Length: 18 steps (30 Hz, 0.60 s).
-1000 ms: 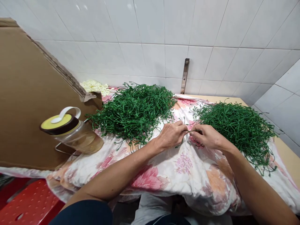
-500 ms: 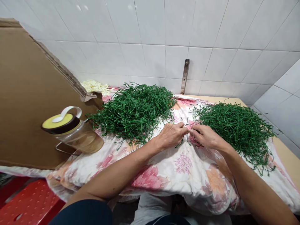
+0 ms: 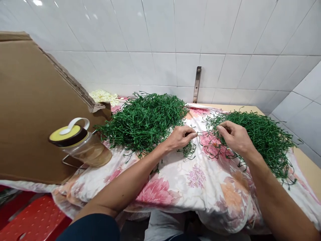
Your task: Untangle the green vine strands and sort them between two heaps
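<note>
Two heaps of thin, curly green stems with small knobbed tips lie on a floral cloth [image 3: 160, 194]: a left heap [image 3: 147, 120] and a right heap [image 3: 258, 137]. My left hand [image 3: 182, 136] is closed in a pinch, with a thin green stem [image 3: 199, 134] poking out past the fingertips. A few loose stems [image 3: 188, 151] lie just below that hand. At the near edge of the right heap, my right hand [image 3: 234, 135] has thumb and forefinger pressed together; what sits between them is too small to make out.
A clear bottle with a yellow lid [image 3: 82, 144] stands at the left, before a large cardboard sheet [image 3: 37, 110]. Pale yellow pieces [image 3: 104, 97] lie behind it. A metal bracket [image 3: 197, 84] is on the tiled wall. A red stool [image 3: 35, 217] is at lower left.
My hands were together at the middle and have now parted. The right hand has moved right, to the right heap; the left has shifted slightly left. The view has tilted a little.
</note>
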Motion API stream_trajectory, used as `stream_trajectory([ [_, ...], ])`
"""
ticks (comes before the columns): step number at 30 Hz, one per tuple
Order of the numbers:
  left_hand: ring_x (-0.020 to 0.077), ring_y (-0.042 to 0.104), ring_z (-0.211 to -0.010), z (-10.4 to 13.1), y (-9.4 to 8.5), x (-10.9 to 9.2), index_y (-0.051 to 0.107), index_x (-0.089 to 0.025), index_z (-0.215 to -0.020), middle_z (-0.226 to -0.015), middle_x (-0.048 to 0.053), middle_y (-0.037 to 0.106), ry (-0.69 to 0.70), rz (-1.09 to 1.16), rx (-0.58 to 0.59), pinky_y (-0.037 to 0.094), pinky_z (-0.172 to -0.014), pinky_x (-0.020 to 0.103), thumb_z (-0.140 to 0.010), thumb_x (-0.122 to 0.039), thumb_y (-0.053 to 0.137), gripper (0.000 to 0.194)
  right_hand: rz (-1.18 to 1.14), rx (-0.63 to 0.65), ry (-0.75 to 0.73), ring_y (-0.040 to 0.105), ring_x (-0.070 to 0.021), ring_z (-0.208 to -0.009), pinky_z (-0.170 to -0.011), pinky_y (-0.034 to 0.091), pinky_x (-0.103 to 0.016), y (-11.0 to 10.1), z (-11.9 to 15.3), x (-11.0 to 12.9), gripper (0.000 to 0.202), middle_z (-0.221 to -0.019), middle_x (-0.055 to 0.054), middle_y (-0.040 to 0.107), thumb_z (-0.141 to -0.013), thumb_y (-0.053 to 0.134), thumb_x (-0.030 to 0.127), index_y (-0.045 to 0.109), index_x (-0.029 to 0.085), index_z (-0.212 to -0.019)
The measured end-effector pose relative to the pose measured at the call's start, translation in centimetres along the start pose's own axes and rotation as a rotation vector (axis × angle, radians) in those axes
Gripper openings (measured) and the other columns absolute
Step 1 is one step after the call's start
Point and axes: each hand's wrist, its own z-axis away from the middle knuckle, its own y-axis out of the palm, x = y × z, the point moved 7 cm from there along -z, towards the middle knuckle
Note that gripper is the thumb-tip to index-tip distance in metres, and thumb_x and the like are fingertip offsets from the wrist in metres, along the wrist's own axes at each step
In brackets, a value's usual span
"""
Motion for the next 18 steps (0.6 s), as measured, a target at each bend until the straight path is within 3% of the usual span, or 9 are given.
stream_trajectory([
  [4, 0.0128, 0.057, -0.069, 0.3, 1.0, -0.7, 0.075, -0.012, -0.084, -0.077, 0.004, 0.069, -0.056, 0.099, 0.027, 0.040, -0.062, 0.024, -0.094, -0.037, 0.060, 0.030, 0.178, -0.117, -0.030, 0.065, -0.0230, -0.078, -0.076, 0.050, -0.037, -0.5, -0.2, -1.1, 0.029, -0.097, -0.011, 0.073, -0.090, 0.065, 0.038, 0.069, 0.016, -0.109],
  [7, 0.0124, 0.056, -0.069, 0.5, 1.2, -1.0, 0.075, -0.012, -0.087, -0.079, 0.004, 0.068, -0.067, 0.149, 0.026, 0.040, -0.062, 0.024, -0.094, -0.037, 0.060, 0.031, 0.165, -0.243, -0.128, 0.066, -0.0276, -0.094, -0.084, 0.053, -0.042, -1.6, 0.3, 0.6, 0.029, -0.115, -0.017, 0.070, -0.093, 0.062, 0.036, 0.069, 0.015, -0.112],
  [9, 0.0128, 0.056, -0.071, 0.5, 1.3, -1.3, 0.076, -0.012, -0.090, -0.081, 0.005, 0.068, -0.062, 0.146, 0.038, 0.040, -0.064, 0.024, -0.095, -0.037, 0.058, 0.031, 0.034, -0.268, -0.169, 0.067, -0.0272, -0.100, -0.085, 0.054, -0.040, -2.0, 0.8, 2.0, 0.026, -0.115, -0.014, 0.071, -0.098, 0.056, 0.036, 0.071, 0.018, -0.109],
  [11, 0.0139, 0.057, -0.074, 0.6, 1.4, -1.8, 0.077, -0.013, -0.092, -0.083, 0.005, 0.068, -0.050, 0.132, 0.060, 0.042, -0.066, 0.025, -0.096, -0.037, 0.057, 0.031, -0.123, -0.162, -0.160, 0.068, -0.0246, -0.096, -0.081, 0.055, -0.036, -1.2, 1.0, 3.0, 0.027, -0.111, -0.011, 0.073, -0.100, 0.054, 0.038, 0.071, 0.020, -0.108],
  [15, 0.0158, 0.059, -0.078, 0.7, 1.4, -2.8, 0.076, -0.014, -0.092, -0.082, 0.006, 0.068, -0.012, 0.121, 0.070, 0.044, -0.070, 0.026, -0.097, -0.036, 0.057, 0.029, -0.238, 0.207, -0.095, 0.069, -0.0204, -0.080, -0.069, 0.054, -0.031, 2.5, 1.5, 3.6, 0.029, -0.094, -0.008, 0.076, -0.095, 0.063, 0.043, 0.073, 0.019, -0.107],
  [18, 0.0157, 0.059, -0.078, 0.8, 1.3, -2.9, 0.075, -0.014, -0.091, -0.083, 0.005, 0.068, -0.024, 0.147, 0.048, 0.043, -0.070, 0.026, -0.096, -0.035, 0.057, 0.028, -0.239, 0.312, -0.056, 0.069, -0.0194, -0.076, -0.068, 0.053, -0.030, 4.1, 1.7, 2.8, 0.026, -0.088, -0.005, 0.076, -0.092, 0.066, 0.040, 0.074, 0.020, -0.106],
])
